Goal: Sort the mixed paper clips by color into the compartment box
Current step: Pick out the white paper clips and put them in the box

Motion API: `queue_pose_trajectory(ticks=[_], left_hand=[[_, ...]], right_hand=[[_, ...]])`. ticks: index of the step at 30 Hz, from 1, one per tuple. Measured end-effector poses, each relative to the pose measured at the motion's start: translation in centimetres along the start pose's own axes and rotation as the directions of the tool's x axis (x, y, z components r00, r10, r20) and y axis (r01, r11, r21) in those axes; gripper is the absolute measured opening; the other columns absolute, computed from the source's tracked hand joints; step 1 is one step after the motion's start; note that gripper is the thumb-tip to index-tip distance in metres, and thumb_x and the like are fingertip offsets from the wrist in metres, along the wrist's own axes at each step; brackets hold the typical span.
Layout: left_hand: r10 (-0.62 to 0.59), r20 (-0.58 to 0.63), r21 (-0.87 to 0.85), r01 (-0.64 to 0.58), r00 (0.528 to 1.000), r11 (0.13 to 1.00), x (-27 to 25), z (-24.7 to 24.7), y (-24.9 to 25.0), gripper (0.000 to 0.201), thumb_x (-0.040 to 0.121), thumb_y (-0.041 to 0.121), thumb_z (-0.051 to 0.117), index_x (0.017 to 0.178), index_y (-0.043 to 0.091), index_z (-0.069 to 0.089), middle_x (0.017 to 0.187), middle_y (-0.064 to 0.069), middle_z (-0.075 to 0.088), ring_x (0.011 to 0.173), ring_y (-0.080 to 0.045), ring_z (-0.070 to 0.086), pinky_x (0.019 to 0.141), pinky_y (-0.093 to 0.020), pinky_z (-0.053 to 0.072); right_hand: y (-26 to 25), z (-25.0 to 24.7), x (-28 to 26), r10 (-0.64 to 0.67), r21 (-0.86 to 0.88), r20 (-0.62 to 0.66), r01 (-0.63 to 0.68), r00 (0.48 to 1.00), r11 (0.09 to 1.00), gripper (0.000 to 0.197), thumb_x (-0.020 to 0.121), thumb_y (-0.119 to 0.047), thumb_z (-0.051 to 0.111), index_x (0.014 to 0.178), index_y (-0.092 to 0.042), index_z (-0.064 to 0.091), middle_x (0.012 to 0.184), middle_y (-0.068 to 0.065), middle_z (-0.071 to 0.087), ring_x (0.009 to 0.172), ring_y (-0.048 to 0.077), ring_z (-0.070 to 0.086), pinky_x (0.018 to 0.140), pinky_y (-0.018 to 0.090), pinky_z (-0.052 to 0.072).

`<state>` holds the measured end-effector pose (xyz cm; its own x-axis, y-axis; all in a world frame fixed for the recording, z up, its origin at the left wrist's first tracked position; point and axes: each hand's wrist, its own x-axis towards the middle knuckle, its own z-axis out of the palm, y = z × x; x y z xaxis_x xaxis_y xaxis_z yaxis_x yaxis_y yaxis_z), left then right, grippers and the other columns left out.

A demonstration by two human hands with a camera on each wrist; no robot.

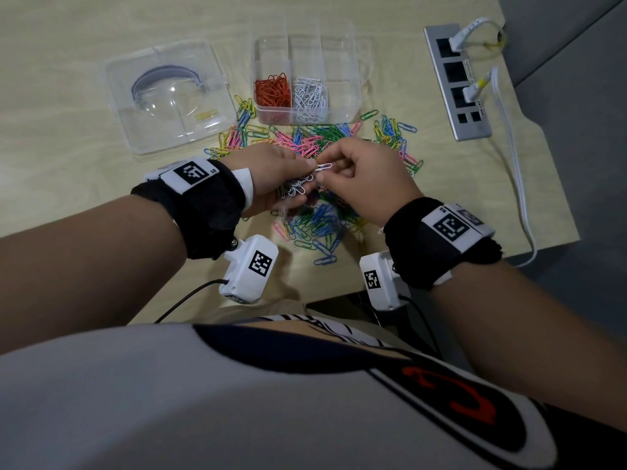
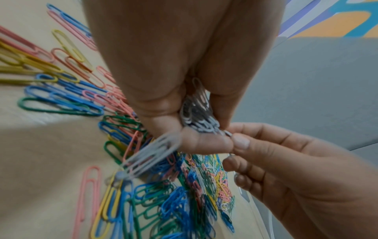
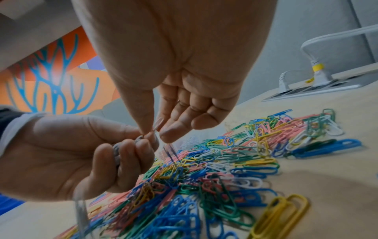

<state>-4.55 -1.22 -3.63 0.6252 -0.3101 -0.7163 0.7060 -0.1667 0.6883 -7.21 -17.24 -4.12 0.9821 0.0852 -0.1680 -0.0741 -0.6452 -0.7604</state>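
The left hand [image 1: 271, 179] is cupped with its fingers curled round a small bunch of white clips [image 2: 197, 113], and the right hand [image 1: 364, 184] meets it above the desk, thumb and forefinger pinching a single white clip [image 1: 323, 166] at one end, its other end at the left fingertips [image 2: 206, 142]. Whether that clip is tangled with the bunch I cannot tell. Another white clip [image 2: 151, 156] hangs blurred below the left hand.

Under and around both hands lies the mixed pile [image 1: 315, 225] of blue, green, pink and yellow clips, spread over the table [image 1: 68, 62]. Beyond it stands the clear compartment box [image 1: 342, 96], with red clips [image 1: 272, 91] in one cell and more white ones [image 1: 309, 96] in the cell beside it; the rest look bare.

These things seem feather-light, springy wire with a slick coating (they hook into each other readily), so a fingertip pinch on a rounded end looks the surest hold.

Left of the box sits a clear lid [image 1: 169, 96], and to the right a power strip [image 1: 456, 83].
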Motion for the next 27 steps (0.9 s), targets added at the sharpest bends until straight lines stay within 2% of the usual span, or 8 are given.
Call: queue_pose_trajectory(ticks=[3, 9, 12, 16, 19, 22, 24, 27], left_hand=[[-0.023, -0.004, -0.016, 0.023, 1.000, 1.000, -0.1, 0.1, 0.0, 0.017, 0.097, 0.018, 0.054, 0.082, 0.013, 0.058, 0.064, 0.001, 0.062, 0.056, -0.004, 0.059, 0.049, -0.014, 0.050], [-0.091, -0.048, -0.064, 0.088, 0.995, 0.994, -0.1, 0.2, 0.2, 0.016, 0.097, 0.020, 0.055, 0.084, 0.012, 0.059, 0.059, 0.000, 0.063, 0.051, -0.007, 0.061, 0.049, -0.016, 0.052], [-0.088, -0.043, -0.026, 0.087, 0.995, 0.996, -0.4, 0.3, 0.4, 0.016, 0.093, 0.016, 0.057, 0.077, 0.013, 0.059, 0.058, 0.001, 0.061, 0.052, -0.006, 0.060, 0.053, -0.016, 0.052], [-0.110, -0.084, -0.043, 0.107, 0.990, 0.993, -0.8, -1.1, 0.3, 0.015, 0.093, 0.018, 0.060, 0.079, 0.013, 0.060, 0.059, 0.002, 0.061, 0.052, -0.003, 0.058, 0.050, -0.014, 0.052], [-0.143, -0.131, -0.069, 0.135, 0.981, 0.989, -1.2, -2.9, 0.1, 0.020, 0.097, 0.024, 0.053, 0.080, 0.014, 0.059, 0.057, 0.004, 0.061, 0.052, -0.003, 0.057, 0.047, -0.014, 0.050], [-0.145, -0.191, -0.087, 0.130, 0.971, 0.988, -1.6, -4.2, 0.1, 0.022, 0.097, 0.024, 0.052, 0.078, 0.015, 0.058, 0.055, 0.004, 0.060, 0.057, -0.005, 0.055, 0.048, -0.013, 0.050], [-0.136, -0.235, -0.102, 0.114, 0.962, 0.988, -1.7, -4.7, 0.2, 0.021, 0.097, 0.022, 0.054, 0.078, 0.015, 0.059, 0.055, 0.004, 0.061, 0.056, -0.005, 0.056, 0.047, -0.015, 0.051], [-0.110, -0.261, -0.100, 0.087, 0.959, 0.991, -1.8, -5.1, 0.4, 0.021, 0.097, 0.021, 0.054, 0.077, 0.015, 0.057, 0.051, 0.005, 0.061, 0.046, -0.004, 0.056, 0.046, -0.016, 0.051]], right_hand=[[0.3, 0.1, 0.1, -0.009, -0.031, -0.007, 0.009, 1.000, 0.999, 0.014, 0.084, -0.015, 0.070, 0.096, -0.022, 0.069, 0.073, -0.016, 0.058, 0.061, -0.007, 0.051, 0.066, 0.013, 0.043], [-0.1, 0.3, 0.2, -0.046, -0.008, -0.103, 0.045, 0.994, 0.999, 0.008, 0.081, -0.010, 0.070, 0.086, -0.016, 0.068, 0.069, -0.015, 0.058, 0.061, -0.003, 0.053, 0.068, 0.022, 0.050], [-0.9, 0.7, 0.1, -0.102, -0.036, -0.040, 0.100, 0.994, 0.994, 0.006, 0.080, -0.012, 0.071, 0.084, -0.016, 0.067, 0.071, -0.010, 0.065, 0.065, 0.003, 0.061, 0.070, 0.029, 0.053], [-1.5, 1.3, -0.2, -0.203, -0.143, -0.028, 0.197, 0.979, 0.970, 0.004, 0.083, -0.015, 0.065, 0.086, -0.016, 0.066, 0.079, -0.007, 0.060, 0.073, 0.009, 0.051, 0.070, 0.026, 0.041], [-1.7, 2.3, -0.6, -0.223, -0.300, 0.180, 0.270, 0.958, 0.915, 0.008, 0.086, -0.020, 0.059, 0.089, -0.021, 0.067, 0.086, -0.004, 0.058, 0.086, 0.018, 0.056, 0.076, 0.031, 0.044], [-2.3, 3.9, -0.8, -0.177, -0.467, 0.420, 0.379, 0.890, 0.799, 0.017, 0.093, -0.030, 0.053, 0.101, -0.027, 0.067, 0.104, 0.000, 0.061, 0.100, 0.025, 0.058, 0.084, 0.036, 0.046], [-2.6, 4.8, -0.9, -0.180, -0.511, 0.480, 0.441, 0.859, 0.738, 0.020, 0.096, -0.031, 0.050, 0.109, -0.028, 0.064, 0.110, 0.000, 0.058, 0.105, 0.024, 0.057, 0.084, 0.035, 0.039], [-2.9, 5.6, -0.9, -0.210, -0.578, 0.504, 0.508, 0.838, 0.638, 0.020, 0.096, -0.024, 0.048, 0.111, -0.026, 0.061, 0.111, 0.001, 0.059, 0.105, 0.025, 0.058, 0.076, 0.034, 0.028]])
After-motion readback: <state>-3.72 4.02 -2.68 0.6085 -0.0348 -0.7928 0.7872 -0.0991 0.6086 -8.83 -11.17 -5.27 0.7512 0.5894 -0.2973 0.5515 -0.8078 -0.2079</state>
